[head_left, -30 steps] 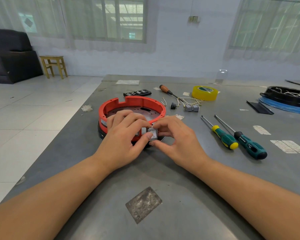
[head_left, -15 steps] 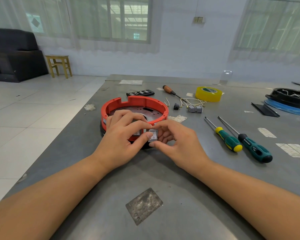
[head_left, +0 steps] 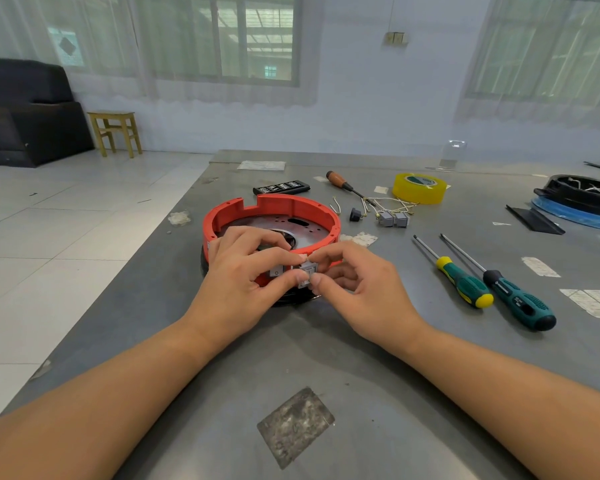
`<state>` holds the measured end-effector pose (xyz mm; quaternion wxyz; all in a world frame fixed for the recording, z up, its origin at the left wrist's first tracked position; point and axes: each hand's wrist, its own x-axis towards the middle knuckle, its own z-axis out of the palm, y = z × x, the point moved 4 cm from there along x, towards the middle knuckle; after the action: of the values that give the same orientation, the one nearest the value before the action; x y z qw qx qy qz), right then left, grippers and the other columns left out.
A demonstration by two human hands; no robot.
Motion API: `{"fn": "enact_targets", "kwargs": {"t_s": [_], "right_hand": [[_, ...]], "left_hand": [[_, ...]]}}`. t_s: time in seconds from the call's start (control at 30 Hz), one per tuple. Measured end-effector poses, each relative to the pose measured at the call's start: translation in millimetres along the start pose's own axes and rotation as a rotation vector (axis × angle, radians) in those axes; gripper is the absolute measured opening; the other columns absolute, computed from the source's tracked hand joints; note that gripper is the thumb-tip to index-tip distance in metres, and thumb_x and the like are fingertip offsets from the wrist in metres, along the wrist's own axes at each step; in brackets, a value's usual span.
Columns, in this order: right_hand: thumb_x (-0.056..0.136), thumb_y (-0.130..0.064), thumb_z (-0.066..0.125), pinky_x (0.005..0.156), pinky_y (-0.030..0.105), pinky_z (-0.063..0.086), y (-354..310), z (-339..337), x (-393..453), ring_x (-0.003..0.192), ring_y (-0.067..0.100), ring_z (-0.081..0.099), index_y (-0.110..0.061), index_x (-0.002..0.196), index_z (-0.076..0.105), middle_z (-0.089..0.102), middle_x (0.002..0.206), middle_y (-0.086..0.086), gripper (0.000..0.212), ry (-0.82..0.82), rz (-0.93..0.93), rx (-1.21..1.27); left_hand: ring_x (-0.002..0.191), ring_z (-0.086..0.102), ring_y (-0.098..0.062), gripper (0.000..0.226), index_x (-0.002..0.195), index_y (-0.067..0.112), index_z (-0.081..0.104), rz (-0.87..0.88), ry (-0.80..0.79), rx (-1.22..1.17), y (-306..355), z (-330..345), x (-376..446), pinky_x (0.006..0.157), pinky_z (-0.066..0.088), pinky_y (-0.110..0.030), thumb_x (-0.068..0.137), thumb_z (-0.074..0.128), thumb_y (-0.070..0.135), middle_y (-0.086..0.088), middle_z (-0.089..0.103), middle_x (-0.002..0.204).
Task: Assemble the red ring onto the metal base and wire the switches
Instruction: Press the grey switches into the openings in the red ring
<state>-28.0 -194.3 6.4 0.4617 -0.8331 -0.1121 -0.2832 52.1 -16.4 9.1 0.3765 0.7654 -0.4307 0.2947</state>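
Switch (head_left: 307, 271), small and grey, is pinched at the near wall of the red ring (head_left: 274, 216), held between the thumb and forefinger of the left hand (head_left: 243, 282) and those of the right hand (head_left: 364, 289). Both hands are curled, fingertips meeting on the switch. A second white switch (head_left: 276, 271) is seen in the ring's wall just under the left fingers. The ring is seated on the metal base (head_left: 302, 228), whose drilled plate shows inside it, just beyond the hands on the grey worktop (head_left: 361, 393). Past the right hand, two spare grey switches (head_left: 392, 219) and a small black part (head_left: 355, 214) are laid among loose wires (head_left: 392, 202). Further out a wooden-handled screwdriver (head_left: 343, 184), a yellow tape roll (head_left: 419, 188) and a black bit case (head_left: 281, 187) are placed. To the right of the right hand, two green-handled screwdrivers (head_left: 465, 282) are laid side by side. A black and blue round housing (head_left: 582, 202) is seen at the far right edge.
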Motion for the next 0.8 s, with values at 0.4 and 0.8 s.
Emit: {"fn": "enact_targets", "kwargs": {"t_s": [0.4,0.8], "right_hand": [[0.090,-0.021,0.077,0.076,0.028,0.061,6.0,2.8,5.5,0.085,0.012,0.072,-0.026,0.105,0.069,0.070,0.091,-0.011,0.018,0.025,0.106,-0.046],[0.091,-0.022,0.075,0.073,0.043,0.060,0.9,4.8,13.6,0.083,0.014,0.073,-0.030,0.099,0.067,0.071,0.090,-0.009,0.014,0.032,0.076,-0.035]], "left_hand": [[0.116,0.046,0.007,0.053,0.123,0.037,0.065,-0.151,-0.014,0.060,-6.6,-1.2,0.0,0.107,0.018,-0.018,0.081,0.065,0.070,0.027,0.061,0.119],[0.103,0.049,0.005,0.046,0.106,0.035,0.067,-0.142,0.006,0.037,-13.4,1.7,1.8,0.102,0.024,-0.025,0.085,0.053,0.073,0.024,0.063,0.098]]}}
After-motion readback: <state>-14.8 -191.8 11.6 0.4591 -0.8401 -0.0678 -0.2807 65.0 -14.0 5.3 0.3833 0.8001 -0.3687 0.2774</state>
